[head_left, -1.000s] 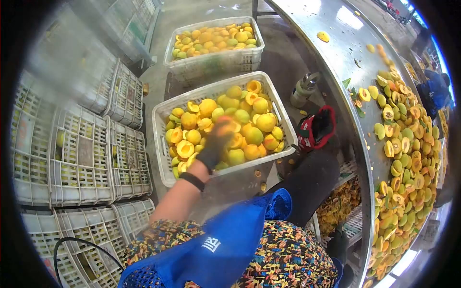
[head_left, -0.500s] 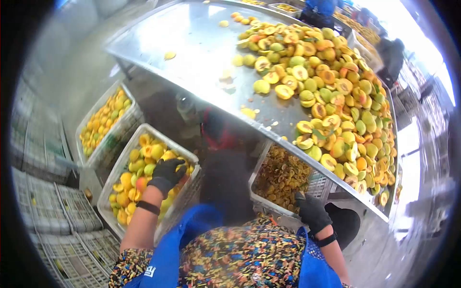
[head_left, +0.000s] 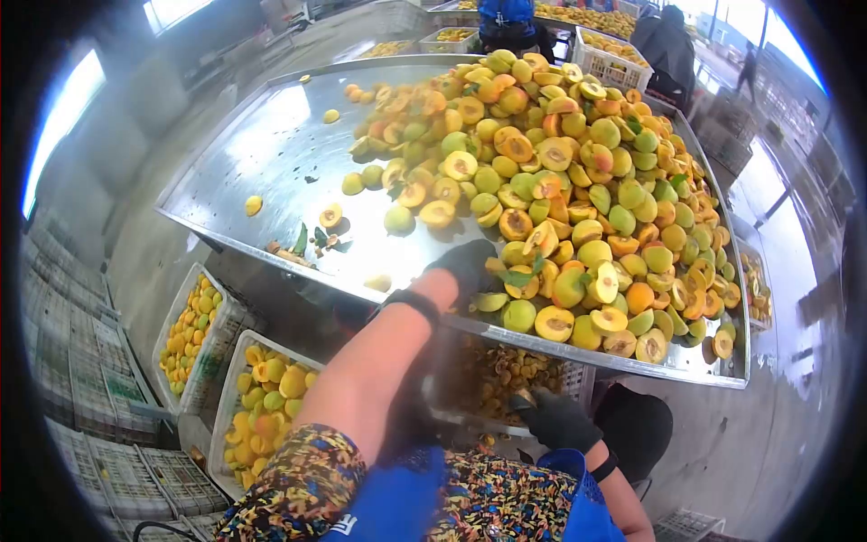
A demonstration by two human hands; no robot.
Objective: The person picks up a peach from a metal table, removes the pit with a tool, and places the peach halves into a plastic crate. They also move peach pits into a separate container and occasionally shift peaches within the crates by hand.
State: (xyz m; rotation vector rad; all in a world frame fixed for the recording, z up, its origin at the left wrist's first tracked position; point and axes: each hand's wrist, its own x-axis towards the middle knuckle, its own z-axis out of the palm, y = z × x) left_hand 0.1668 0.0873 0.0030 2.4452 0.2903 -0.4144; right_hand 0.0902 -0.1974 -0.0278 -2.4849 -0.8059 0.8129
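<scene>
My left hand [head_left: 470,266], in a dark glove, reaches over the near edge of the metal table [head_left: 271,194]. It touches the front of a heap of halved peaches [head_left: 555,154], its fingers smeared by motion. Lower down, my gloved right hand [head_left: 555,420] is closed beside the crate of brown pits and scraps [head_left: 510,375]. A small light-coloured end shows at its fingertips; I cannot tell what it is.
At the left stand a crate of peach halves [head_left: 266,411] and another fruit crate [head_left: 190,330]. Stacked crates [head_left: 90,370] line the far left. Leaves and scraps [head_left: 302,244] lie on the table. A person in blue [head_left: 506,18] is behind it.
My left hand has moved from the fruit crate at the left up to the heap on the table. My right hand stays by the pit crate. The view has tilted upward.
</scene>
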